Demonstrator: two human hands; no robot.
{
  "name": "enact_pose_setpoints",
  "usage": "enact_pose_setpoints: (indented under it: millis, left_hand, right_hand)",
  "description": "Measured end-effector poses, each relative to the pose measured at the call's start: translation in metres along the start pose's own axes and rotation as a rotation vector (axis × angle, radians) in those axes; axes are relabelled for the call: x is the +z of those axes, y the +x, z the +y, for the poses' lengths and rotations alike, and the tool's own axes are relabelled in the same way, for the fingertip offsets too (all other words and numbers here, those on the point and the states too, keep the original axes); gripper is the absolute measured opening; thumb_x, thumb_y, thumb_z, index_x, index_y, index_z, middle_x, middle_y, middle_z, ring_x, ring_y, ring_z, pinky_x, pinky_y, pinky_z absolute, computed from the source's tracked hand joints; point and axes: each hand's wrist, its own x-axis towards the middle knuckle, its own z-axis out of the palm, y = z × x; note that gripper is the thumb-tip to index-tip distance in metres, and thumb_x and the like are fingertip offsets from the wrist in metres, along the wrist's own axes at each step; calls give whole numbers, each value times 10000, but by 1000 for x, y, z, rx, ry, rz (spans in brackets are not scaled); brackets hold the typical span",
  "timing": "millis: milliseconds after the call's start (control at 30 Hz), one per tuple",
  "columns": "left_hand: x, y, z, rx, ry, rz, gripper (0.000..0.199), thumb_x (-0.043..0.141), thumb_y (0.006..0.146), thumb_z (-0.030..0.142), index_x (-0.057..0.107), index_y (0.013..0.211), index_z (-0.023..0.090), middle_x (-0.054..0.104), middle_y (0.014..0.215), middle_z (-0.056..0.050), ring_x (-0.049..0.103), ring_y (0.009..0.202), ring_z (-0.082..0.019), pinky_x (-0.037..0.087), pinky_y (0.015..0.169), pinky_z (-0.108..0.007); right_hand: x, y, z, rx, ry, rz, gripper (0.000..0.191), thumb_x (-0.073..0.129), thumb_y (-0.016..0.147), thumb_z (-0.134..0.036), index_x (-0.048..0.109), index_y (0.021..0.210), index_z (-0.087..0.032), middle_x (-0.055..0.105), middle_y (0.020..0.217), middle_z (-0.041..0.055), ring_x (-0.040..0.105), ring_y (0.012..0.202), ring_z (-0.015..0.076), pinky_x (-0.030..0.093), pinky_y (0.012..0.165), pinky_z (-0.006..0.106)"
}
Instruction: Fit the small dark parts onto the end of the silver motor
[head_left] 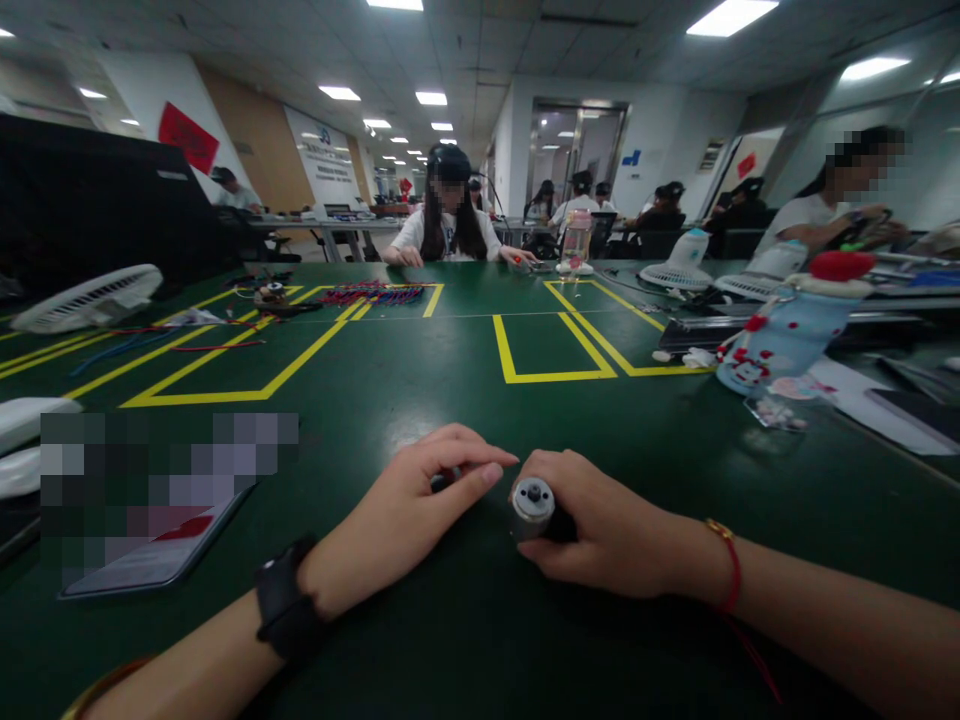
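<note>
Motor (533,505), silver and cylindrical, upright between curled fingers and thumb of right hand (600,520), at near middle of green table (420,660). Left hand (427,485) just to left, fingers loosely together, thumb apart, index fingertip close to right knuckles, contact unclear. Phone (161,565) near left; light-blue bottle (799,335) farther right.

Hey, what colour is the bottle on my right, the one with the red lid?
Light blue bottle, clearest in the head view.

Bright flat ceiling lights (431,98) shine over white walls (652,120) and a green worktop (405,400) with yellow tape lines (547,379).
</note>
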Motion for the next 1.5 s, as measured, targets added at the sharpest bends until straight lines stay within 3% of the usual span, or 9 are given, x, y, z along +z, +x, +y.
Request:
enact_pose_setpoints:
  millis: [367,767,933,1133,1500]
  left_hand:
    - [12,2,14,63,-67,-35,205,581,944,245,719,1091,279,639,1035,-13,599,976,-172,465,875,-295]
    - [15,4,14,89,-74,2,119,615,922,233,730,950,227,655,976,-16,610,933,-170,472,829,-282]
    - [12,3,15,73,-115,57,121,617,916,229,732,953,221,664,977,-20,618,928,-174,475,843,-290]
    - [0,-2,4,-7,-86,87,137,619,914,290,741,972,264,673,997,-14,617,938,-191,471,850,-313]
    - [-3,-5,-21,1,43,-145,139,669,877,280,778,943,336,610,1086,-11,580,1034,-202,436,955,-346]
  right_hand:
    - [1,3,-1,5,-50,-18,314,671,774,-269,550,1049,-178,578,988,64,501,848,214,389,774,365]
    - [3,3,1,-11,-65,0,285,671,779,-274,542,1011,-172,572,972,60,504,846,211,385,764,355]
    - [1,2,-1,-7,-47,-7,321,675,781,-279,533,1049,-174,585,978,62,507,843,208,387,769,357]
    - [-1,1,-1,-2,-22,11,273,693,749,-241,528,961,-188,589,942,39,496,795,186,382,730,329]
    - [-4,-1,-1,8,-4,-2,268,697,744,-233,543,958,-185,581,933,39,496,798,186,391,743,330]
